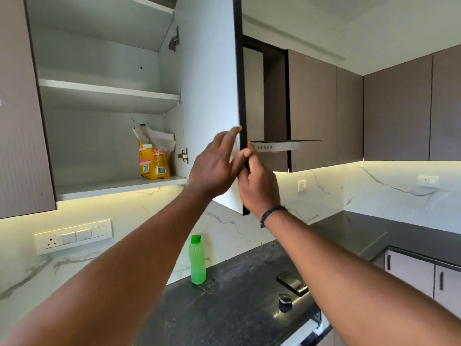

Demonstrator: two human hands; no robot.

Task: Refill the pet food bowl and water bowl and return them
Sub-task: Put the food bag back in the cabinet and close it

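Observation:
An upper cabinet stands open, its white door (209,71) swung out toward me. On its lowest shelf (119,186) stands a yellow pet food bag (153,161) with a torn white top. My left hand (214,166) lies flat against the inner face of the door near its edge, fingers straight. My right hand (257,183) grips the door's dark outer edge, thumb on the inside. A green water bottle (197,260) stands upright on the black counter (237,295) below. No bowls are in view.
The cabinet's upper shelves hold nothing. A range hood (277,145) hangs right of the door. A switch panel (73,237) sits on the marble backsplash. A small metal plate (291,283) and a dark knob (285,301) lie on the counter. The counter turns along the right wall.

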